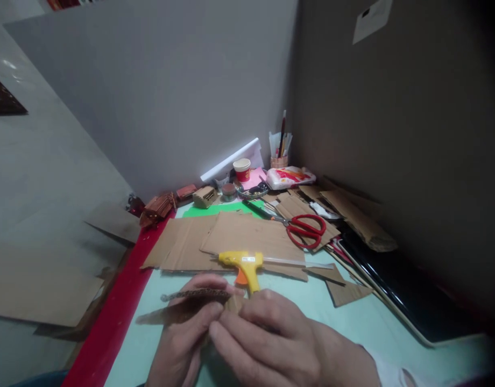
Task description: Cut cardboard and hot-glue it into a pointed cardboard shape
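Observation:
Near the bottom of the view, my left hand (183,338) is wrapped round a bent cardboard piece (199,293) with a corrugated edge showing. My right hand (267,333) presses its fingers on a small tan bit of cardboard (233,304) at the right end of that piece, close against my left thumb. The fingertips of both hands meet there, and part of the piece is hidden behind them. Just beyond the hands lies a yellow glue gun (249,263) with an orange trigger and a clear glue stick pointing right.
Flat cardboard sheets (247,234) lie behind the glue gun. Red-handled scissors (306,231), a black tablet-like panel (409,290) and cardboard scraps (348,293) are on the right. A paper cup (242,171), wipes pack (290,177) and brush holder (279,161) stand at the back.

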`<state>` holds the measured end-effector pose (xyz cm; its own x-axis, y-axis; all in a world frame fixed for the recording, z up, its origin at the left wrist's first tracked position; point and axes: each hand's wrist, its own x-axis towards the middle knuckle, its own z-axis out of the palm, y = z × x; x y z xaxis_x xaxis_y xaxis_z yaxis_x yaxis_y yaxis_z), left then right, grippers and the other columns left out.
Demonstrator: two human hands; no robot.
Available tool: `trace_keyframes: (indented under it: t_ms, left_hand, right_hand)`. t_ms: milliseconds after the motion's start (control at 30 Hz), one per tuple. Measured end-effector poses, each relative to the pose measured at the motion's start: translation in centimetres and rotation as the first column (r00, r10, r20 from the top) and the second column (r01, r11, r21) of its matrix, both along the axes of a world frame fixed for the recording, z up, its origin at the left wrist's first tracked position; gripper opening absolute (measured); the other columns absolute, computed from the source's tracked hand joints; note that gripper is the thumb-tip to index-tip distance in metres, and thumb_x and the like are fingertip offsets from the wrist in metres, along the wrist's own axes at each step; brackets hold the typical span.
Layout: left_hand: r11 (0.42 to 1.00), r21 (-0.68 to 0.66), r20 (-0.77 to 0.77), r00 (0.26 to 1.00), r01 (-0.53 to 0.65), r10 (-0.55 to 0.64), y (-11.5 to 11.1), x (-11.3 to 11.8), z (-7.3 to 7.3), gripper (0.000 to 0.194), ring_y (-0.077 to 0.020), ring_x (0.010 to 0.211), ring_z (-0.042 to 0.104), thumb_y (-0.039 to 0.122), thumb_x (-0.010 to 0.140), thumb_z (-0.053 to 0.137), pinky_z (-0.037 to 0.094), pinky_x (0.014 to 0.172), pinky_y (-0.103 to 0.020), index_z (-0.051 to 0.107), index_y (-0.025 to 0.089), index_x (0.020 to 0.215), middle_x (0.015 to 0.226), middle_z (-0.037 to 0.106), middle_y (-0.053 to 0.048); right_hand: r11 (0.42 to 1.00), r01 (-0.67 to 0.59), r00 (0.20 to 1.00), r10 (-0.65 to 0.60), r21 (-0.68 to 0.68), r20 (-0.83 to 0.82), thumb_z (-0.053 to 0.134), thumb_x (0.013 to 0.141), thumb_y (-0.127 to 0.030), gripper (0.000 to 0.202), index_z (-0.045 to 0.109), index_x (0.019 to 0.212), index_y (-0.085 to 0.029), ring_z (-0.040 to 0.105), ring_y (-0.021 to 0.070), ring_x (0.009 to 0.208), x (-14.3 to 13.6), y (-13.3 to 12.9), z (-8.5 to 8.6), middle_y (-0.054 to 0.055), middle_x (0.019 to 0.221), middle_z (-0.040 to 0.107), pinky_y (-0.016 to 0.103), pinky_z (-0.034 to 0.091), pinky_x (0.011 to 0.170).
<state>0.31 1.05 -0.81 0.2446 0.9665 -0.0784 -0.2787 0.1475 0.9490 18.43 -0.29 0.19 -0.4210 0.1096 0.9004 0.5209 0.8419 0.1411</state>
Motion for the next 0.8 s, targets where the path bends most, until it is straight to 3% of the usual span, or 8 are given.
trace_keyframes:
  t_ms: [133,233,333,433,567,667,767,800]
  left_hand:
    - [0.990,0.140,-0.137,0.990,-0.002,0.021,0.2,-0.3,0.1,0.006,-0.0204,0.090,0.072,0.031,0.083,0.077,0.057,0.087,-0.026,0.076,0.025,0.085,0.088,0.076,-0.002]
    - [0.942,0.337,-0.306,0.946,-0.001,0.111,0.6,-1.6,-0.1,0.009,-0.0204,0.091,0.071,0.028,0.089,0.068,0.057,0.084,-0.025,0.077,0.028,0.085,0.090,0.074,-0.001]
    - [0.697,0.689,-0.501,0.825,0.198,0.260,1.2,-3.4,-0.6,0.024,-0.0232,0.102,0.068,0.019,0.087,0.065,0.052,0.095,-0.029,0.079,0.031,0.101,0.107,0.074,-0.003]
    - [0.448,0.818,-0.539,0.754,0.362,0.375,1.7,-4.9,-0.8,0.046,-0.0242,0.113,0.060,0.011,0.083,0.065,0.047,0.101,-0.030,0.069,0.032,0.124,0.120,0.068,-0.004]
    - [0.322,0.850,-0.520,0.754,0.416,0.401,1.9,-5.9,-0.6,0.055,-0.0226,0.114,0.058,0.008,0.083,0.061,0.045,0.102,-0.028,0.062,0.030,0.134,0.123,0.063,-0.005]
    - [0.375,0.856,-0.487,0.798,0.355,0.356,1.8,-6.0,-0.3,0.051,-0.0239,0.113,0.060,0.012,0.081,0.064,0.047,0.102,-0.030,0.069,0.031,0.129,0.121,0.068,-0.005]
    - [0.730,0.677,-0.308,0.936,0.091,0.168,1.4,-5.1,-0.1,0.031,-0.0277,0.107,0.066,0.018,0.069,0.081,0.051,0.098,-0.033,0.083,0.027,0.099,0.107,0.077,-0.006]
    - [0.904,0.426,-0.152,0.983,-0.030,0.104,1.2,-4.5,0.0,0.026,-0.0299,0.105,0.069,0.016,0.064,0.086,0.053,0.098,-0.036,0.082,0.023,0.088,0.101,0.078,-0.007]
  right_hand:
    - [0.998,-0.052,0.998,0.051,-0.038,-0.028,0.049,0.097,-0.001,0.024,0.073,0.100,-0.001,0.064,0.0185,0.070,-0.3,-0.5,0.7,0.009,0.089,0.077,0.031,0.055,0.059]
    - [0.982,-0.096,0.993,0.082,-0.163,-0.086,0.047,0.103,-0.008,0.022,0.069,0.109,-0.005,0.066,0.0188,0.083,0.4,-1.7,0.4,0.009,0.103,0.077,0.030,0.057,0.073]
    - [0.903,-0.026,0.961,-0.096,-0.430,-0.258,0.050,0.101,-0.014,0.029,0.057,0.128,-0.006,0.067,0.0226,0.104,2.0,-2.6,-0.6,0.015,0.116,0.072,0.036,0.055,0.091]
    - [0.660,0.198,0.846,-0.488,-0.724,-0.214,0.049,0.102,-0.018,0.014,0.064,0.101,-0.018,0.069,0.0179,0.083,3.3,-2.0,-2.0,0.005,0.093,0.074,0.029,0.051,0.073]
    - [0.390,0.300,0.858,-0.510,-0.871,0.068,0.062,0.096,-0.022,0.012,0.062,0.085,-0.018,0.063,0.0199,0.059,2.8,0.1,-3.5,0.002,0.071,0.069,0.028,0.036,0.054]
    - [0.264,0.383,0.834,-0.511,-0.885,0.208,0.071,0.089,-0.030,0.020,0.056,0.085,-0.018,0.061,0.0248,0.061,1.2,1.3,-4.3,0.006,0.070,0.068,0.027,0.021,0.053]
    - [0.202,0.420,0.814,-0.516,-0.885,0.268,0.074,0.083,-0.027,0.028,0.050,0.092,-0.018,0.060,0.0265,0.064,-0.2,1.7,-5.1,0.008,0.074,0.066,0.028,0.014,0.056]
    - [0.193,0.418,0.812,-0.516,-0.888,0.270,0.072,0.083,-0.024,0.028,0.048,0.095,-0.019,0.059,0.0258,0.064,-0.6,1.7,-5.3,0.007,0.074,0.065,0.027,0.013,0.056]
